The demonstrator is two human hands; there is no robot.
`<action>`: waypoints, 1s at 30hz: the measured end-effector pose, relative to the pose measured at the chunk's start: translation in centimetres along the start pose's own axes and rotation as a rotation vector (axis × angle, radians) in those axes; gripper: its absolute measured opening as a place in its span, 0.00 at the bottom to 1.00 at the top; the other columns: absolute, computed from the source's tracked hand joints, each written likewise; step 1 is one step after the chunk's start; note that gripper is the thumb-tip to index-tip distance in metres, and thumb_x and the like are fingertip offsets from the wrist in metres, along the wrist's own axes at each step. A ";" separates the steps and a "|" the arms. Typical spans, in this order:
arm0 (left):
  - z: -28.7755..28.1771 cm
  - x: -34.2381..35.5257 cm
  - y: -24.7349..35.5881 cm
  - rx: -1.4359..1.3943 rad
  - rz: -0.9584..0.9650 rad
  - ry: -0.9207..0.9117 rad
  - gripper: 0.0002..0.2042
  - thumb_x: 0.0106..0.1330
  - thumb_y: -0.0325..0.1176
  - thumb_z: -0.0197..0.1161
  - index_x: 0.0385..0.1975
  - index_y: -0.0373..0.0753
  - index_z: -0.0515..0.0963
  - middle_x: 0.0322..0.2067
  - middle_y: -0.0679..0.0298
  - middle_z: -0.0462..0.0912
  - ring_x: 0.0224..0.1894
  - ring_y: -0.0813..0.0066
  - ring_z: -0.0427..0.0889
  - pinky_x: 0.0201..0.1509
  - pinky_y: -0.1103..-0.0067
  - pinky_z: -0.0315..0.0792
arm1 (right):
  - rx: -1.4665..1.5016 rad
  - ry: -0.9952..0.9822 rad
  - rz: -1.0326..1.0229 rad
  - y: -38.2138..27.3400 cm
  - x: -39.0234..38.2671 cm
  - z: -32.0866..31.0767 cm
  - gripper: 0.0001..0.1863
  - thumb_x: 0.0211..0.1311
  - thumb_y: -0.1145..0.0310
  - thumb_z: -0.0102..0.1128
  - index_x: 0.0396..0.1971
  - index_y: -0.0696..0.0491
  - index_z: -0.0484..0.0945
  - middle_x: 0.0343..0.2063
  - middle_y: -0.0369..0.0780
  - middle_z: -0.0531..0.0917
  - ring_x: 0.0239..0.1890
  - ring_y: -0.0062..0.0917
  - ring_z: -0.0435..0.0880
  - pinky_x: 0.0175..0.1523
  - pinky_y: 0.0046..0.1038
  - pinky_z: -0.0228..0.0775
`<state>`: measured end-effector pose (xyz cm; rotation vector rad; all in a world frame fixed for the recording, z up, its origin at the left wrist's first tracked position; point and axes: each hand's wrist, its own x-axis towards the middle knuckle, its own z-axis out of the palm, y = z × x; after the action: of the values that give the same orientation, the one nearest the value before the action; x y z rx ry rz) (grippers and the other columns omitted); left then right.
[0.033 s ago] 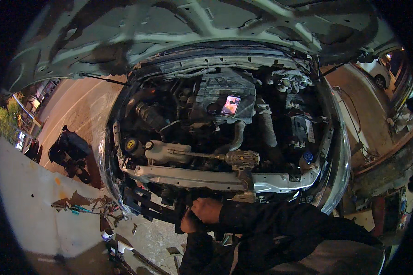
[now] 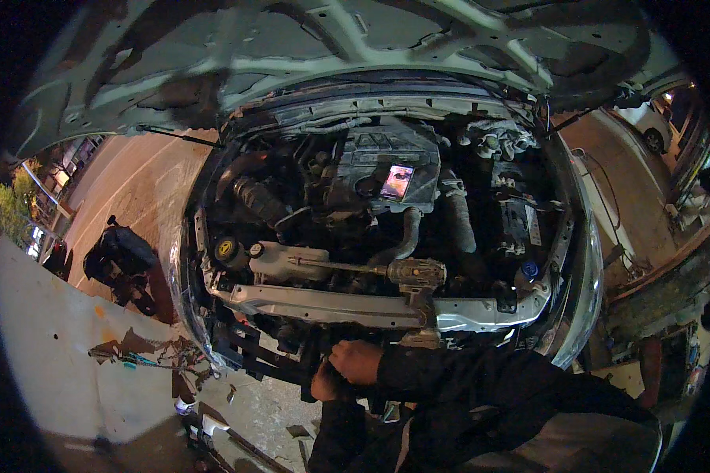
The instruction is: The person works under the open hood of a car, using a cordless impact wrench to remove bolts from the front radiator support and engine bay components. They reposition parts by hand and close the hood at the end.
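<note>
Dark front framework [image 2: 252, 347] of the car is seen exposed below the silver crossmember [image 2: 331, 306], bumper cover off. It is set low at the nose, black and slotted, with both hands pressed against its middle section.

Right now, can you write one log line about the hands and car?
left hand: low at car front | right hand: beside it | hood: up | grip: unclear

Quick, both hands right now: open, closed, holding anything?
Left hand: low at the car's dark front frame, grip cannot be told.
Right hand: curled there, contents hidden.
</note>
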<state>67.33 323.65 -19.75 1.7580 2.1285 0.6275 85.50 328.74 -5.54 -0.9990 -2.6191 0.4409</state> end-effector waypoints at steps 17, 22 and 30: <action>4.7 0.9 -5.8 -0.011 0.171 -0.024 0.14 0.66 0.40 0.72 0.50 0.46 0.89 0.38 0.61 0.93 0.36 0.66 0.91 0.39 0.71 0.83 | 0.021 0.039 -0.001 -0.1 -0.3 -0.2 0.13 0.54 0.70 0.65 0.38 0.61 0.83 0.38 0.48 0.84 0.44 0.43 0.85 0.50 0.40 0.82; 5.4 1.4 -6.9 -0.354 -0.078 -0.148 0.16 0.70 0.43 0.66 0.54 0.46 0.87 0.42 0.60 0.92 0.40 0.66 0.91 0.43 0.69 0.83 | -0.044 0.000 -0.023 0.3 0.0 0.1 0.11 0.57 0.70 0.62 0.38 0.60 0.84 0.38 0.47 0.85 0.45 0.42 0.85 0.51 0.40 0.82; 1.2 -1.0 1.2 -1.047 -0.361 0.069 0.10 0.72 0.32 0.67 0.44 0.32 0.87 0.42 0.61 0.92 0.40 0.70 0.89 0.45 0.72 0.82 | 0.026 -0.017 -0.022 0.3 -0.4 -0.8 0.10 0.60 0.68 0.60 0.36 0.58 0.83 0.38 0.48 0.84 0.46 0.43 0.85 0.50 0.42 0.81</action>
<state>69.18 323.03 -20.22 0.7673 1.5653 1.3577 86.25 328.84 -4.97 -0.9619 -2.6293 0.4791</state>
